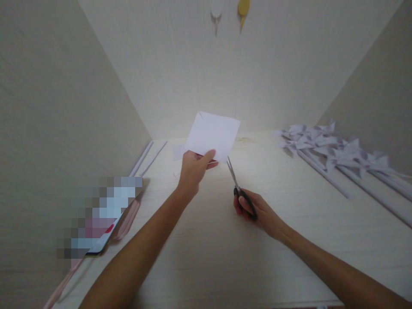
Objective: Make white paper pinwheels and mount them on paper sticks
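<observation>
A white sheet of paper (214,133), roughly square, is pinched by its near edge in my left hand (195,169), thumb on top and fingers underneath. A short slit or crease shows at the sheet's far left corner. My right hand (252,210) grips a pair of scissors (236,182) by its black handles. The slim metal blades are slightly apart and point up toward the paper's near right corner, with a small gap between them and the sheet. Behind my left hand a smaller white paper piece (178,151) lies on the table.
Several white paper pinwheels (331,146) on rolled paper sticks lie at the right. On the left, a device with a pixelated screen (109,214) leans by the wall, near white paper sticks (141,159) and a pink cable (128,221). White (216,8) and yellow (243,7) hooks hang on the back wall.
</observation>
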The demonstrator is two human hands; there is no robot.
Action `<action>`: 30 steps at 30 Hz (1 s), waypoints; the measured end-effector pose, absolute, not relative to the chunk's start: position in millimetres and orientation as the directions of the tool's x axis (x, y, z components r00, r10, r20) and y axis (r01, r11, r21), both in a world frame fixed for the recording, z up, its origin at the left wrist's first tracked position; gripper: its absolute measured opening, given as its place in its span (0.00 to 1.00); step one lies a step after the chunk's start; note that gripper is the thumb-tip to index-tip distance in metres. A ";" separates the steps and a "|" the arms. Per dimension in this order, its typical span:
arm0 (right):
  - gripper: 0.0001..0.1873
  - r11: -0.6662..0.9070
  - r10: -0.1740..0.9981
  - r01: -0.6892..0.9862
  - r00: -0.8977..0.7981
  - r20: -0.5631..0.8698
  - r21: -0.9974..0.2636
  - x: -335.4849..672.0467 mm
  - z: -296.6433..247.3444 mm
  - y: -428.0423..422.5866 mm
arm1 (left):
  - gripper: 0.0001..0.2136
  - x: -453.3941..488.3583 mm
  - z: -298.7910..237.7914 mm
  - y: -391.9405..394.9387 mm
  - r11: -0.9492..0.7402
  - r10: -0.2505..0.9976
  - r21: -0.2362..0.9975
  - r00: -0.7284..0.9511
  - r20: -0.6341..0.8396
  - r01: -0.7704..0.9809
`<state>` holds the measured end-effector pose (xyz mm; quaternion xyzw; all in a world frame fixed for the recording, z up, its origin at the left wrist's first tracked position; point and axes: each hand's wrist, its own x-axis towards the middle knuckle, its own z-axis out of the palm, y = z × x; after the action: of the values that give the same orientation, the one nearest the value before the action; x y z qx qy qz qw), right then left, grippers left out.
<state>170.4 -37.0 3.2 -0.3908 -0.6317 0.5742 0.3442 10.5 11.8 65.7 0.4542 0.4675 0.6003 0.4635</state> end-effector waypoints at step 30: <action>0.19 0.100 0.897 0.109 -0.439 0.042 -0.989 167.7 5.4 -37.0 | 0.09 17.0 59.4 10.2 -0.087 0.989 0.988 -0.126 0.071 -0.127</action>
<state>167.7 -37.0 5.4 -0.3881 -0.6484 0.5471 0.3601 17.0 10.2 59.4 0.4538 0.4749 0.5810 0.4805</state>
